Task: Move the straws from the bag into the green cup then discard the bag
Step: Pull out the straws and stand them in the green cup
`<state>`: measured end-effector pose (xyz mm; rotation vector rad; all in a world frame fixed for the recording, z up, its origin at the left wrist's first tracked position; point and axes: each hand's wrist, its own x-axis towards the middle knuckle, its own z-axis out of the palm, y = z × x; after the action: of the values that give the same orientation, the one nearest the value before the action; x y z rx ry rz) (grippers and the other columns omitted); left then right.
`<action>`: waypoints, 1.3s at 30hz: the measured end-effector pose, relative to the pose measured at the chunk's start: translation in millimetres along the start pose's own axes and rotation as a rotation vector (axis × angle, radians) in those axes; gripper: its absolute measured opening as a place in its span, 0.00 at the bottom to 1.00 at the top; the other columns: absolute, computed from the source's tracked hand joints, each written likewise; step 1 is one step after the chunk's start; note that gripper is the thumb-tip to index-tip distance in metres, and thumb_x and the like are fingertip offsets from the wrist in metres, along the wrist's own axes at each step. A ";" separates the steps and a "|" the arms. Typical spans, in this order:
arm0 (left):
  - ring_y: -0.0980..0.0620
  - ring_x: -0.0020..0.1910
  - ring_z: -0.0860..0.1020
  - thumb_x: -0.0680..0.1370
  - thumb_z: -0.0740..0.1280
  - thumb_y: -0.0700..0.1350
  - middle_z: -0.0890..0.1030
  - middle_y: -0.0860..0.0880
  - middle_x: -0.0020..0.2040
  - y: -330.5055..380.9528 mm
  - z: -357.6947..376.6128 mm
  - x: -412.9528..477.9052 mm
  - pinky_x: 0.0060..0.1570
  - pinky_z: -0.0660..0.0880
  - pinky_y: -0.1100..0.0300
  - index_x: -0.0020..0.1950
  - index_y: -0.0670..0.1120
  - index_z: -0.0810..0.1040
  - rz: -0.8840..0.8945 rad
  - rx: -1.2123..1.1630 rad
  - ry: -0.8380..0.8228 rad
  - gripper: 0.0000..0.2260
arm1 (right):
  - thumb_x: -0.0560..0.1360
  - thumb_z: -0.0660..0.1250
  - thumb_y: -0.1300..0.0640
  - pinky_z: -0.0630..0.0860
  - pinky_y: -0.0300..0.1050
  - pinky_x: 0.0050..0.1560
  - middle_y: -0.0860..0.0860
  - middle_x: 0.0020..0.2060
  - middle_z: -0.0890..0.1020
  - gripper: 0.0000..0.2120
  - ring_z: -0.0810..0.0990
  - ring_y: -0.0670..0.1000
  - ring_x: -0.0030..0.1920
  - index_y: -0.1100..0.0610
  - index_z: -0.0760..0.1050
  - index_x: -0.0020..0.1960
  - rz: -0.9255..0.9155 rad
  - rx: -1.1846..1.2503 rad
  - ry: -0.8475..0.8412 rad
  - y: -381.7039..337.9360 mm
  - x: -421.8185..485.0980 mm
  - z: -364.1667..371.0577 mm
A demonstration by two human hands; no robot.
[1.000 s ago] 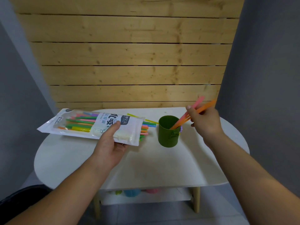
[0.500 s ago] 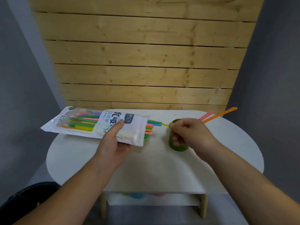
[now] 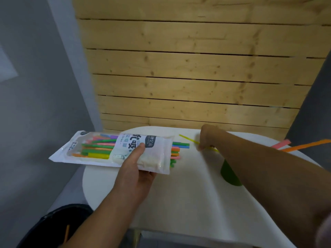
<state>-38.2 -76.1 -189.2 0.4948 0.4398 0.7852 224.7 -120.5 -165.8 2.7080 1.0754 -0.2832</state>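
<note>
1. Pale wooden slats (image 3: 179, 77) are filling the background between grey walls, and a white round table (image 3: 179, 197) is standing in front of them.
2. The left hand (image 3: 136, 172) is gripping the bag (image 3: 100, 149) near its open end, with the thumb on top and the fingers curled underneath. It is holding the bag roughly level over the table's left edge.
3. The coloured straws (image 3: 176, 152) are sticking out of the bag's open right end, and more are showing through its clear window.
4. The right hand (image 3: 207, 136) is reaching across beyond that opening, its fingertips pinching a thin yellow straw (image 3: 188, 139).
5. The green cup (image 3: 230, 176) is standing on the table right of the bag, largely hidden behind the right forearm.
6. A pink straw (image 3: 280, 144) and an orange straw (image 3: 304, 146) are poking out past the forearm; their lower ends are hidden.
7. A dark bin (image 3: 53, 224) is sitting at the lower left, below the table.
</note>
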 end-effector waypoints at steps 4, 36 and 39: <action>0.43 0.51 0.87 0.71 0.75 0.40 0.89 0.45 0.53 5.9 -5.3 1.9 0.42 0.85 0.44 0.60 0.52 0.79 0.005 0.000 0.004 0.19 | 0.73 0.70 0.48 0.76 0.40 0.45 0.55 0.45 0.82 0.11 0.77 0.51 0.38 0.57 0.80 0.42 -0.042 -0.136 -0.020 -7.5 3.7 6.5; 0.45 0.56 0.86 0.78 0.72 0.39 0.87 0.46 0.58 -54.4 51.9 -28.5 0.51 0.83 0.39 0.66 0.50 0.78 -0.113 0.047 -0.061 0.17 | 0.76 0.71 0.59 0.84 0.43 0.41 0.51 0.30 0.84 0.04 0.86 0.52 0.36 0.56 0.82 0.42 0.161 1.638 0.995 154.5 -207.4 42.4; 0.46 0.54 0.87 0.78 0.72 0.39 0.87 0.46 0.58 -59.6 51.5 -28.1 0.48 0.84 0.40 0.65 0.50 0.78 -0.111 0.063 -0.060 0.17 | 0.76 0.72 0.59 0.85 0.47 0.42 0.53 0.31 0.83 0.04 0.86 0.52 0.36 0.57 0.82 0.43 0.157 1.584 0.898 150.6 -196.2 48.4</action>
<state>5.1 -146.5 -176.7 0.5469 0.4337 0.6498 184.0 -368.2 -143.2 4.5952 0.8958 0.3663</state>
